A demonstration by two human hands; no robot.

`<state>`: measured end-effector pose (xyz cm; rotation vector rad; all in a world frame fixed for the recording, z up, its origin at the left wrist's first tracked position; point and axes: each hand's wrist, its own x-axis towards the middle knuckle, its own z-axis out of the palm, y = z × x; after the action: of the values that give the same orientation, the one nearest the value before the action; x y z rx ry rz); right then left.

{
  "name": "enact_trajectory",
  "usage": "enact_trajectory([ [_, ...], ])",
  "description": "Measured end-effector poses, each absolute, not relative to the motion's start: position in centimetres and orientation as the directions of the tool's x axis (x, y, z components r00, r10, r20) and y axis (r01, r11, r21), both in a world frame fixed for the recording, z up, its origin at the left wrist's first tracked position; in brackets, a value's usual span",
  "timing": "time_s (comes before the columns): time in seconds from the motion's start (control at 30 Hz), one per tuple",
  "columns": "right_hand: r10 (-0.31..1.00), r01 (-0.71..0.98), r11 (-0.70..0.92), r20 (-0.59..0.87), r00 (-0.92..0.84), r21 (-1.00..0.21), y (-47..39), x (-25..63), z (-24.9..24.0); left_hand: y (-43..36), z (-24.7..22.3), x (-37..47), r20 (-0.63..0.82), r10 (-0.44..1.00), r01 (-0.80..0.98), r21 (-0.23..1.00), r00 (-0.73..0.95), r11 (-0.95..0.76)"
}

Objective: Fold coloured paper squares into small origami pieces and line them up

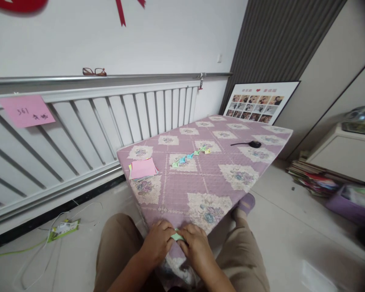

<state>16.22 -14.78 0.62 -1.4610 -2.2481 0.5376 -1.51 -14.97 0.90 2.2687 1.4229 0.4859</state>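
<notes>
Between my two hands at the near corner of the table is a small piece of light green paper (177, 236), mostly covered by fingers. My left hand (158, 242) grips its left side, fingers curled. On the other side, my right hand (197, 243) pinches the paper with thumb and fingers. Farther up the cloth lies a row of several small folded paper pieces (190, 156) in green, blue and yellow. A stack of coloured paper sheets (143, 168), pink on top, rests near the table's left edge.
The table wears a purple floral cloth (185, 190). A black round object with a thin tail (254, 144) lies toward its right side. A white radiator (158, 109) runs along the left. A power strip (63, 229) with cables sits on the floor; a photo board (258, 103) leans behind.
</notes>
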Motion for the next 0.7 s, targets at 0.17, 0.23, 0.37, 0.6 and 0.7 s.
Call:
enact_trajectory([
  [0.17,0.929,0.780,0.361,0.128,-0.346,-0.512,-15.0,16.0,1.1,-15.0,1.1,-1.4,0.101,0.904,0.747,0.530,0.415,-0.402],
  [0.23,0.934,0.798,0.351,0.125,-0.334,-0.491,-15.0,15.8,1.2,-15.0,0.9,-1.3,0.118,0.906,0.749,0.525,0.407,-0.405],
  [0.37,0.932,0.842,0.361,0.154,-0.327,-0.401,-14.9,15.1,1.2,-14.9,0.2,-1.1,0.159,0.915,0.772,0.495,0.371,-0.399],
  [0.6,0.928,0.920,0.339,0.234,-0.291,-0.197,-14.5,13.8,1.5,-15.0,-0.4,-0.1,0.217,0.940,0.794,0.505,0.262,-0.338],
  [0.7,0.916,0.914,0.358,0.260,-0.304,-0.192,-14.2,13.8,1.7,-15.3,0.1,0.3,0.245,0.954,0.757,0.587,0.173,-0.288],
])
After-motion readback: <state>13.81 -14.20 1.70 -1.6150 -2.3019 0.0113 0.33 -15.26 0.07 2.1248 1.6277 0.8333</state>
